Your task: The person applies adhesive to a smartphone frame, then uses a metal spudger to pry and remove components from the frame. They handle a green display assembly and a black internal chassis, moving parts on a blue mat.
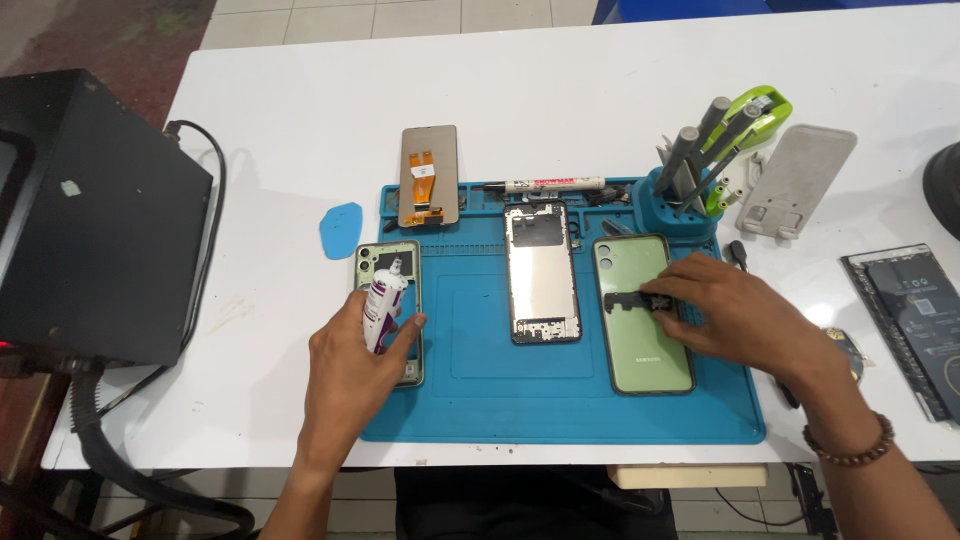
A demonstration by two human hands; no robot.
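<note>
My left hand [355, 360] grips a small white tube with a purple label [384, 300], its tip over a pale green phone frame [370, 262] at the left edge of the blue work mat [480, 390]. My right hand [735, 315] rests on a pale green phone back cover [632, 330] and pinches a small black plastic part [635, 298] lying on it. Between them lies a silver phone mid-frame [541, 272].
A phone screen with an orange flex cable [430, 175] and a white marker [552, 184] lie at the mat's top. A blue tool holder [690, 195], a grey phone stand [800, 180], a blue pick [341, 230] and a black box [95, 215] surround it.
</note>
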